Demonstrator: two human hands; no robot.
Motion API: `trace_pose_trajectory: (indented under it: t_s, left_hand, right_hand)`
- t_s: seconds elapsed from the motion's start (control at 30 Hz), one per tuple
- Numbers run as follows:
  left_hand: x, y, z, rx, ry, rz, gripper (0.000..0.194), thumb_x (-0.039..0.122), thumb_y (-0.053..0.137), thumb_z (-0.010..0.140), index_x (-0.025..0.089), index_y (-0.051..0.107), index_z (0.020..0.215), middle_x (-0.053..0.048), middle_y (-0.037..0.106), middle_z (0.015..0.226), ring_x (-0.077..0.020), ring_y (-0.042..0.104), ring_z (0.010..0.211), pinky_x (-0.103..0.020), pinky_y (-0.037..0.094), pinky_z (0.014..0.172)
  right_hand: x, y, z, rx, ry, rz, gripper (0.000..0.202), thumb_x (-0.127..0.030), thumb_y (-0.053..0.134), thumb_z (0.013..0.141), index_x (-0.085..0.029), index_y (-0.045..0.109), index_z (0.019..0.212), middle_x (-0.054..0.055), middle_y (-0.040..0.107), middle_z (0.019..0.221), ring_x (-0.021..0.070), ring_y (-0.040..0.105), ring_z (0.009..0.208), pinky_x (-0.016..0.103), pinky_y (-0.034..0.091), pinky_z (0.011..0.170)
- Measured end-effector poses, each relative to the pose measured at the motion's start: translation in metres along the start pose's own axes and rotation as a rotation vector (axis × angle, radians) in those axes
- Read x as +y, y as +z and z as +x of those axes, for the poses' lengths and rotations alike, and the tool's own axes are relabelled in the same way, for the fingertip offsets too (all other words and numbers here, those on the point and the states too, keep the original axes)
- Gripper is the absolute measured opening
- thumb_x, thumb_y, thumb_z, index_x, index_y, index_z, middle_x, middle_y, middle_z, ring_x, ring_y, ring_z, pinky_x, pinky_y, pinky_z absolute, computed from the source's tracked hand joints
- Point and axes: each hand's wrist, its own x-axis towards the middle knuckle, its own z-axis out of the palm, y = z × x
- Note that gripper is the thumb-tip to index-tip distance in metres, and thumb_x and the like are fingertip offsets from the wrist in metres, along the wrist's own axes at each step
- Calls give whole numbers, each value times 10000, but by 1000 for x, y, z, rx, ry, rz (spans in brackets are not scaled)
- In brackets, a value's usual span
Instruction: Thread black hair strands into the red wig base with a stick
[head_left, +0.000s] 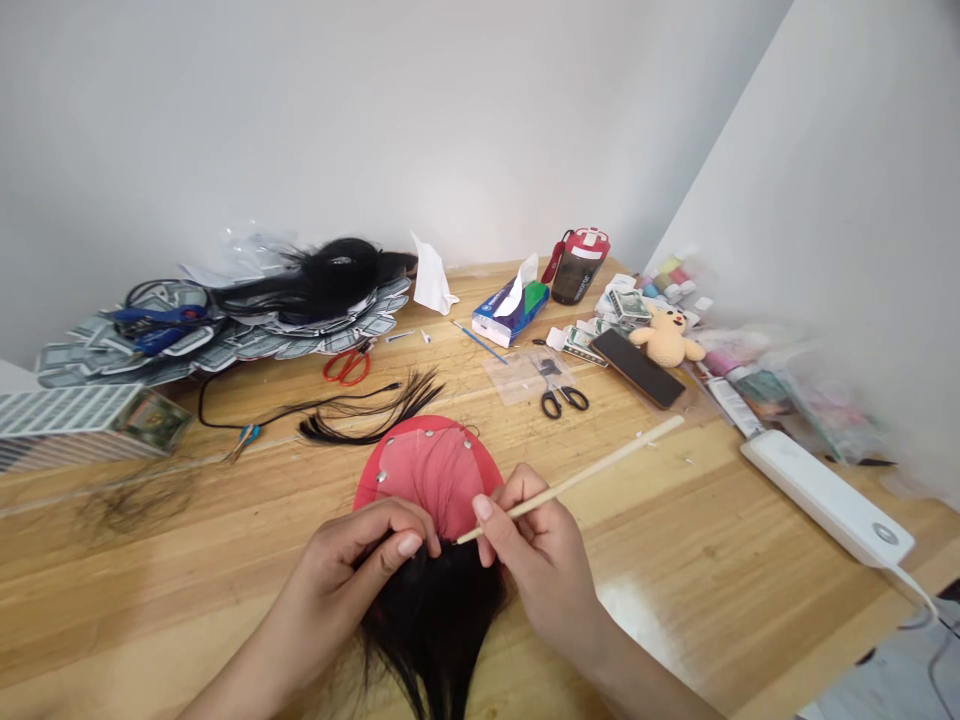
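A red dome-shaped form (431, 440) with a fine net cap and several silver pins stands at the front middle of the table. Black hair (439, 620) hangs from its near side. My left hand (352, 560) is closed at the upper edge of that hair, its thumb and fingers on the strands. In my right hand (536, 540) is a thin pale wooden stick (600, 465), held like a pen. The stick's tip meets the line where the hair joins the cap; whatever sits at the very tip is too small to make out.
Loose black hair (375, 410) lies beyond the form, near red-handled scissors (346, 367). Black scissors (562, 400), a phone (637, 368), a tissue pack (511, 310) and a dark bottle (581, 270) are farther back. At right lies a white power strip (825, 495).
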Motion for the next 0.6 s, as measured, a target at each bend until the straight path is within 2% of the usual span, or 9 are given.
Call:
trace_pose_trajectory:
  t_s: [0.17,0.33,0.47,0.6]
  left_hand:
    - [-4,-2,-3,-11,-13,-18,338,500,599,1055,275,766,866,43,766,813,-103,685,743,-123,494,716]
    - [-4,-9,-3,-31,-45,-6,383,574,589,1035,271,777,896,-6,808,900,-153,740,839,-163,536,767]
    - [0,-24,-6,-45,-70,27,341,495,637,1022,251,758,818,-38,825,977,-186,758,862,-187,564,768]
    - [8,-49,-9,-132,-104,144,258,385,647,986,272,783,798,-16,836,1006,-194,786,846,-173,582,740]
  right_hand:
    - [6,2,1,64,-9,54,430,-537,704,984,-238,535,724,-73,573,561,106,464,499,237,353,527]
    - [12,5,2,138,-19,124,442,-556,725,966,-242,516,735,-82,585,541,93,434,462,218,351,497]
    - [12,6,3,162,-16,157,443,-549,753,947,-239,520,734,-64,627,541,92,464,457,207,367,486]
    - [5,6,4,167,-15,176,471,-560,797,905,-237,515,713,-52,643,532,92,502,453,201,396,481]
